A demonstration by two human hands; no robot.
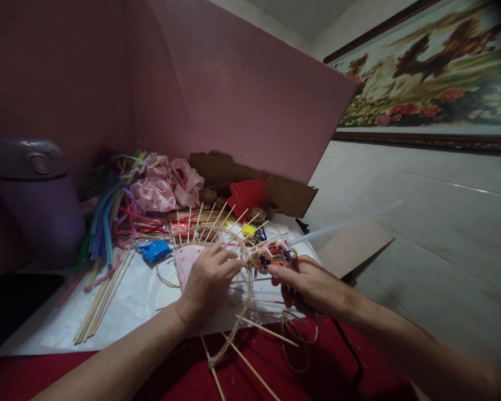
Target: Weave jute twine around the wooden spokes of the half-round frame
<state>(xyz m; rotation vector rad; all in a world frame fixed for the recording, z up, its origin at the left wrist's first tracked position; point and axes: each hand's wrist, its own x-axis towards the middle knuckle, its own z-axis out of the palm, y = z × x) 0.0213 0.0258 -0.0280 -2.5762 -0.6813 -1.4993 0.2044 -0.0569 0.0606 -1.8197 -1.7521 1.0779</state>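
A ring wrapped in twine [249, 292], with thin wooden sticks [198, 221] fanning outward, lies tilted in front of me. My left hand [211, 275] is over its inner side, fingers closed around a stick near the right part of the ring. A pink dotted cloth piece [186, 262] shows under that hand. In my right hand [307, 278] is a hot glue gun with a colourful patterned body [275, 253], its tip close to the ring and my left fingertips. A long clear glue stick [346, 223] protrudes from its rear, and a dark cord [350, 348] hangs below.
Coloured pipe cleaners [104, 217], pink fabric [158, 184] and a blue packet [154, 250] lie at the left. Loose sticks [104, 301] rest on the white sheet [37, 331]. A purple container [37, 206] stands far left. Behind are red paper [246, 197] and cardboard [290, 195].
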